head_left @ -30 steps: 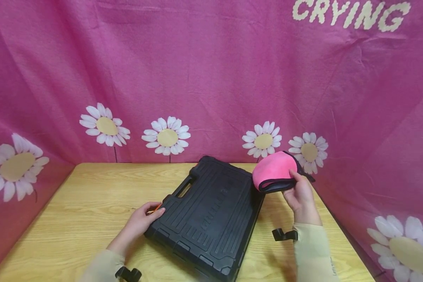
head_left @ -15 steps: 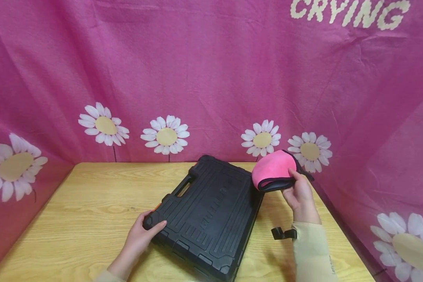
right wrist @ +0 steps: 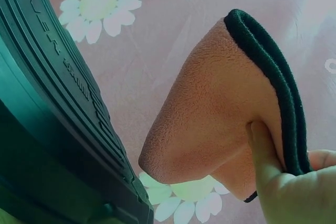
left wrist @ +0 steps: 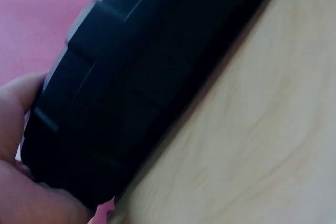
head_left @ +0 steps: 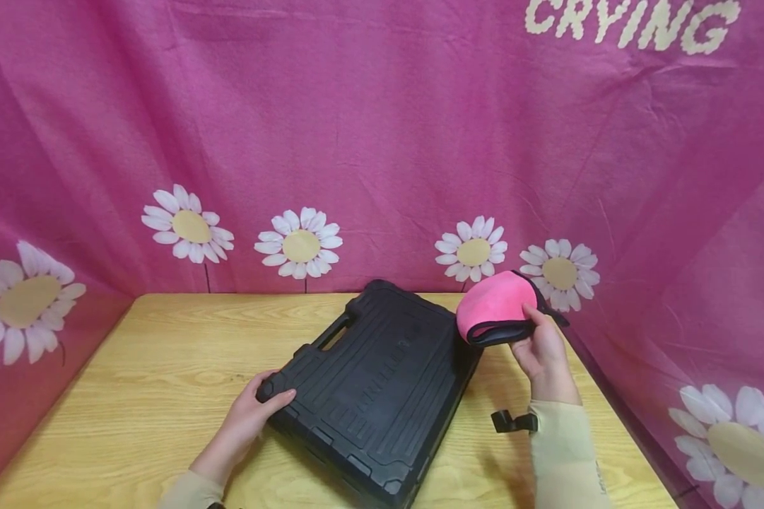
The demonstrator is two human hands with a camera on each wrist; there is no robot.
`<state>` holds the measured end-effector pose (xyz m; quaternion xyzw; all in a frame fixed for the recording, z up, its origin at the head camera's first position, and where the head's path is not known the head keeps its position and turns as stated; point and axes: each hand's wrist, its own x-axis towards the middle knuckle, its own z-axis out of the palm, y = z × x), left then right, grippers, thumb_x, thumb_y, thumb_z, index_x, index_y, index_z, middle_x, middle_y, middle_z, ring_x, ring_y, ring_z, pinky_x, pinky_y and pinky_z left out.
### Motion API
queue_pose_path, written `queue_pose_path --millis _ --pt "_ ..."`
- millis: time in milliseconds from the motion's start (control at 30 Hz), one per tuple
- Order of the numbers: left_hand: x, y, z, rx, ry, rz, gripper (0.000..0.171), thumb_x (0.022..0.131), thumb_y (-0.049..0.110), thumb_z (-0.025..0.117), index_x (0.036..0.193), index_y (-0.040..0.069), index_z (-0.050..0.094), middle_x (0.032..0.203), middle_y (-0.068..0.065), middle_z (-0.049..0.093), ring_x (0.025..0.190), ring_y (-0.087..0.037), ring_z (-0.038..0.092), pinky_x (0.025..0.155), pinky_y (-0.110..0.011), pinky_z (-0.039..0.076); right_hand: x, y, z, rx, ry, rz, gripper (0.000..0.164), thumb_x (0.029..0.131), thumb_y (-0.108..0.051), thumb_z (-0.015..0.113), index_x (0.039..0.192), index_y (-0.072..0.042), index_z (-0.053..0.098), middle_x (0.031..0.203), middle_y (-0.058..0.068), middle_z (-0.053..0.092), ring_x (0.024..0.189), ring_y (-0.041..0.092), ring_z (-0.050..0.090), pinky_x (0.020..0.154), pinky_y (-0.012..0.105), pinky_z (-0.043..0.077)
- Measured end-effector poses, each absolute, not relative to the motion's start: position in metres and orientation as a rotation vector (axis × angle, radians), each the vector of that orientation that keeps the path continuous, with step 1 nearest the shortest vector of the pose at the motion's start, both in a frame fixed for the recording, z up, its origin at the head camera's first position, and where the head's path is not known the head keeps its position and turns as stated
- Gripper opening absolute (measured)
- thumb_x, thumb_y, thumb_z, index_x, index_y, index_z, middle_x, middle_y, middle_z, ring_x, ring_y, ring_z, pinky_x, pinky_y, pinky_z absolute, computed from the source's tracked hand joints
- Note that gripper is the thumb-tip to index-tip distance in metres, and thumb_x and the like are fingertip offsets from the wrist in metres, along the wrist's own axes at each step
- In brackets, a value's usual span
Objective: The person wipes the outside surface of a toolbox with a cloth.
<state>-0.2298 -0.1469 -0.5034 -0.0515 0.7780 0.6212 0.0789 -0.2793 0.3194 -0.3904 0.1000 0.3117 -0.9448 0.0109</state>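
A black plastic tool case point(head_left: 382, 382) with ribs, raised lettering and a built-in handle lies at an angle on the wooden table, lid side up. My left hand point(head_left: 248, 417) grips its near left corner, thumb on the top face and fingers hidden at the side. In the left wrist view the dark side wall of the case point(left wrist: 115, 87) fills much of the picture. Above the right edge of the case, my right hand point(head_left: 543, 353) holds a folded pink cloth point(head_left: 496, 304) with black edging, thumb on the outside. The right wrist view shows the cloth point(right wrist: 210, 103) folded over into layers.
The wooden table point(head_left: 159, 375) reaches back to a pink curtain point(head_left: 382, 141) printed with daisies, which also hangs along both sides. A black wrist strap mount point(head_left: 514, 422) sticks out from the right sleeve.
My left hand has slid from beside the orange part on the case's left side to the near left corner. The case has turned slightly. The right hand and cloth have barely moved.
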Motion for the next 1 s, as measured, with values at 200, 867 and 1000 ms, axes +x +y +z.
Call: queue_pose_path --millis 200,867,1000 --pt "-0.247 -0.160 -0.502 -0.052 2.295 1.819 0.073 0.097 0.030 0.071 0.155 0.004 0.036 0.158 -0.027 0.039 0.145 -0.041 0.041 0.119 -0.052 0.033 -0.280 0.319 -0.389 0.364 0.993 -2.929 0.020 0.112 -0.018 0.040 0.130 -0.018 0.048 0.107 -0.007 0.072 0.109 0.001 0.065 0.095 0.020 0.054" --pt "-0.297 -0.183 -0.504 0.183 2.399 1.610 0.070 0.099 0.035 0.067 0.156 0.006 0.038 0.158 -0.025 0.041 0.146 -0.039 0.037 0.123 -0.059 0.024 -0.279 0.320 -0.391 0.237 1.017 -2.935 0.018 0.111 -0.015 0.038 0.122 -0.013 0.052 0.108 -0.005 0.072 0.104 0.004 0.068 0.095 0.022 0.055" --pt "-0.296 -0.182 -0.505 0.116 2.376 1.617 0.076 0.099 0.039 0.065 0.159 0.005 0.032 0.163 -0.026 0.033 0.151 -0.041 0.029 0.125 -0.060 0.019 -0.281 0.319 -0.393 0.227 0.997 -2.931 0.019 0.112 -0.015 0.037 0.120 -0.012 0.053 0.108 -0.003 0.073 0.103 0.005 0.069 0.094 0.023 0.055"
